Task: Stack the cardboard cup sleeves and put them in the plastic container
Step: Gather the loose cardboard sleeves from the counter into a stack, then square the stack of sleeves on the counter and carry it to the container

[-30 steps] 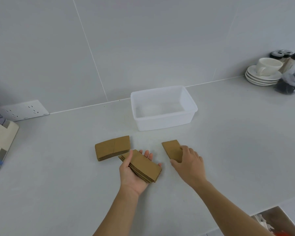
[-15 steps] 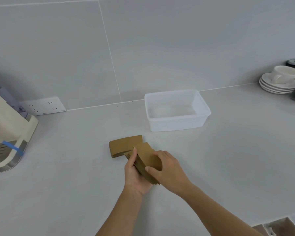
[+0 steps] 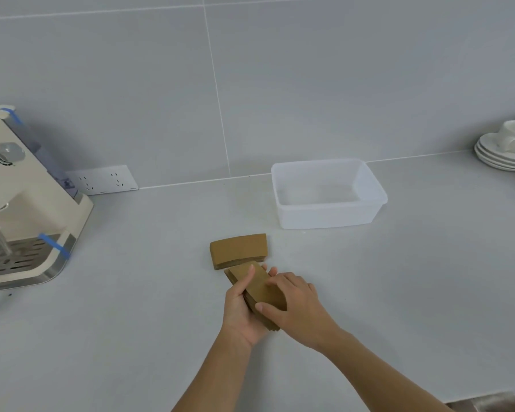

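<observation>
While both hands' fingers clasp flat brown cardboard sleeves (image 3: 257,288), second curved stack (image 3: 238,250) beside, translucent rectangular container (image 3: 327,215) empty

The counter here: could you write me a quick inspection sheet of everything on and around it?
Surface: pale grey counter, smooth.
Job's things: stack of cardboard sleeves held in both hands; second pile of sleeves lying flat on the counter just beyond; clear plastic container, nothing inside.
Clutter: cream coffee machine with blue tape at left; white cup and saucers at far right.
Grippers: left hand cradles the stack from below; right hand presses on top.
Cables: nothing seen.
Surroundings: grey tiled wall with a double socket.
</observation>
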`<action>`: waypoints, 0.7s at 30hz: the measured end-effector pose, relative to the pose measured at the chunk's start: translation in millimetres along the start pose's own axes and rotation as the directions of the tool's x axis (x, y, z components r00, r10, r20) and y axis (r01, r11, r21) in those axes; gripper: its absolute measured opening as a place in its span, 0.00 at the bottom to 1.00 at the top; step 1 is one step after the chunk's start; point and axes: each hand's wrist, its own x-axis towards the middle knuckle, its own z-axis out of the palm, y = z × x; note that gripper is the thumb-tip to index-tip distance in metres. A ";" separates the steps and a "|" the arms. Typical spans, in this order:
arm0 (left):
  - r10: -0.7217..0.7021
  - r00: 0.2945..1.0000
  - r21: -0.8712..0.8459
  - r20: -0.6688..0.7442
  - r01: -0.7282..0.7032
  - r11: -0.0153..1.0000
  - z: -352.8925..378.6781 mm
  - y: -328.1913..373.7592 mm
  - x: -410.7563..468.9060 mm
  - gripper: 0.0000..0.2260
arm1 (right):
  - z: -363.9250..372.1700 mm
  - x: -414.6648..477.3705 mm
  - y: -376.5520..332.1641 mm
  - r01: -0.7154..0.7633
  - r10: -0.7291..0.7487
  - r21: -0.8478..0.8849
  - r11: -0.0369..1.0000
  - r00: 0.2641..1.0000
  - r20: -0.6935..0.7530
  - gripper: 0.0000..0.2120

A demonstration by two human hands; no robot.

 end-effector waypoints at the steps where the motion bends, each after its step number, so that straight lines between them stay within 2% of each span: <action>1: -0.005 1.000 0.010 -0.007 0.005 1.000 -1.4 0.5 -0.6 0.18 | 0.9 -0.1 -0.7 0.010 -0.010 -0.004 1.000 1.000 -0.001 0.22; 6: -0.019 1.000 0.060 -0.001 0.019 0.998 -7.3 8.0 -6.7 0.16 | -3.0 -1.0 -5.6 0.053 -0.052 0.036 0.998 0.999 -0.016 0.20; 11: -0.029 0.999 0.143 0.022 0.026 0.989 -8.0 15.7 -17.5 0.14 | -24.3 6.2 -7.4 0.044 -0.036 0.231 0.972 0.999 -0.039 0.13; 14: -0.058 0.995 0.186 0.078 0.042 0.982 -12.0 17.4 -24.6 0.15 | -38.8 17.8 -5.8 0.065 -0.058 0.229 0.971 0.998 -0.036 0.10; 17: -0.123 0.982 0.275 0.146 0.080 0.958 -15.7 18.6 -31.5 0.17 | -52.2 26.7 -9.2 0.079 -0.099 0.260 0.962 0.993 0.065 0.09; 21: -0.228 0.949 0.399 0.219 0.126 0.908 -11.8 18.4 -37.3 0.17 | -60.0 33.0 -16.0 0.092 -0.150 0.240 0.967 0.960 0.235 0.14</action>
